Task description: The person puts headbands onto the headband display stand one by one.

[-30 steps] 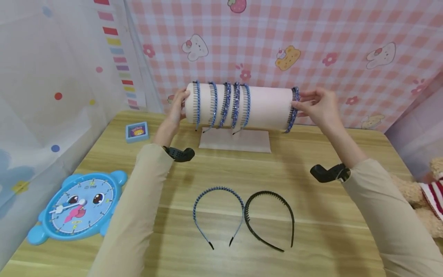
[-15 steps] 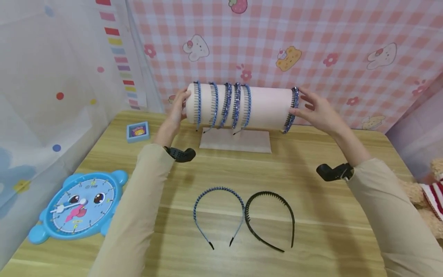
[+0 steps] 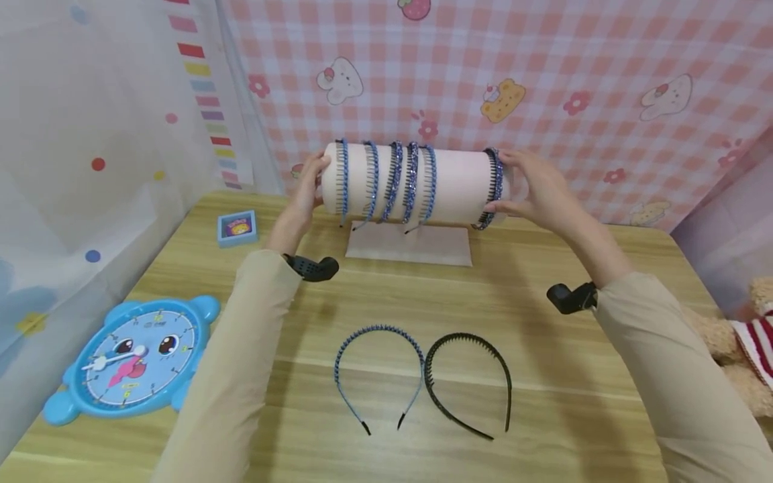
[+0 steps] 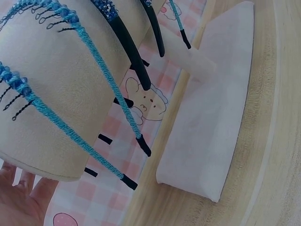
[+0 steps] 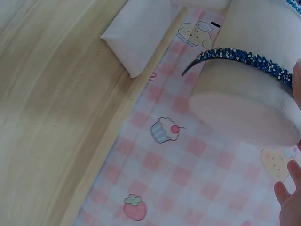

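A pale cylindrical headband stand (image 3: 461,181) carries several blue toothed headbands (image 3: 429,184) on its left half, their tips hanging below it in the left wrist view. My left hand (image 3: 306,188) holds the stand's left end. Near the right end, a glittery dark-blue headband (image 3: 496,181) sits around the cylinder. My right hand (image 3: 543,188) grips it, thumb low in front and index finger near the top. In the right wrist view the other fingers (image 5: 295,172) are spread off the stand. On the table lie a blue headband (image 3: 382,329) and a black headband (image 3: 468,337), side by side.
The stand's flat base (image 3: 410,245) rests on the wooden table (image 3: 302,429) near its back edge. A blue toy clock (image 3: 145,355) and a small blue frame (image 3: 237,229) are at left. A plush toy (image 3: 743,362) stands at right, and a checked curtain (image 3: 386,67) hangs behind.
My right hand has moved left, and the glittery headband has slid from the stand's right rim a little inward along the cylinder. The left hand stays at the left end.
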Available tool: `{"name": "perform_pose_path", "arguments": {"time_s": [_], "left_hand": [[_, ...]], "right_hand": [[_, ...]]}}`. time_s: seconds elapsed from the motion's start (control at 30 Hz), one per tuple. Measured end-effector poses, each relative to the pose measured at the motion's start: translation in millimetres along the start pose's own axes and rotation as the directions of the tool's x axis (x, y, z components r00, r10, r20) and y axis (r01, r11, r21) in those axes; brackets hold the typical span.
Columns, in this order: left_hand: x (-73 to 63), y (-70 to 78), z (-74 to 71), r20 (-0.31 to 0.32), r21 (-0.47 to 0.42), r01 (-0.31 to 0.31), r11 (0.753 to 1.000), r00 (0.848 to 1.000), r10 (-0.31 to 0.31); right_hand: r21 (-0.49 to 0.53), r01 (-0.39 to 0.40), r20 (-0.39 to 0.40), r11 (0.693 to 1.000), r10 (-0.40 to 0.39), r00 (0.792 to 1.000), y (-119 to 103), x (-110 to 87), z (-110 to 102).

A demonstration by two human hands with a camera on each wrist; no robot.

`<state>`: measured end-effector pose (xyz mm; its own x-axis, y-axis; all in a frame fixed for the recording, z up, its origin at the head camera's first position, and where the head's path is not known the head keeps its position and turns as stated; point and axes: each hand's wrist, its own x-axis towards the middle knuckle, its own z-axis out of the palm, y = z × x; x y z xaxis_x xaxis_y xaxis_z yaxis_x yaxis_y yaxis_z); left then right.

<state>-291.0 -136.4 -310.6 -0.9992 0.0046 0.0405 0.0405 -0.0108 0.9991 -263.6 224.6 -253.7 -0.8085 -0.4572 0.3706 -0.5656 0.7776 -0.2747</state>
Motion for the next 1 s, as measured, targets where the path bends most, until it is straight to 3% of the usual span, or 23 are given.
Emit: {"name": "perform_pose_path", "arguments": {"time_s": [0.23, 0.67, 0.87, 1.0], "left_hand": [[-1.0, 0.2, -2.7, 0.0, -0.001, -0.014, 1.0, 1.0, 0.014], [-1.9, 2.0, -1.0, 0.001, 0.005, -0.005, 1.0, 1.0, 0.005], [-1.0, 2.2, -2.0, 0.005, 0.003, 0.0, 1.0, 1.0, 0.0], [-0.5, 1.9, -1.9, 0.028, 0.022, 0.003, 1.0, 1.0, -0.003]], "right_hand": [[-0.071, -0.041, 0.096, 0.997, 0.047, 0.994, -20, 20.4, -1], [-0.108, -0.007, 0.166, 0.994, 0.025, 0.986, -41, 40.8, 12], [-0.087, -0.02, 0.178, 0.996, 0.035, 0.983, -45, 42.1, 16], [-0.042, -0.072, 0.156, 0.997, 0.077, 0.985, -39, 33.3, 16]]}}
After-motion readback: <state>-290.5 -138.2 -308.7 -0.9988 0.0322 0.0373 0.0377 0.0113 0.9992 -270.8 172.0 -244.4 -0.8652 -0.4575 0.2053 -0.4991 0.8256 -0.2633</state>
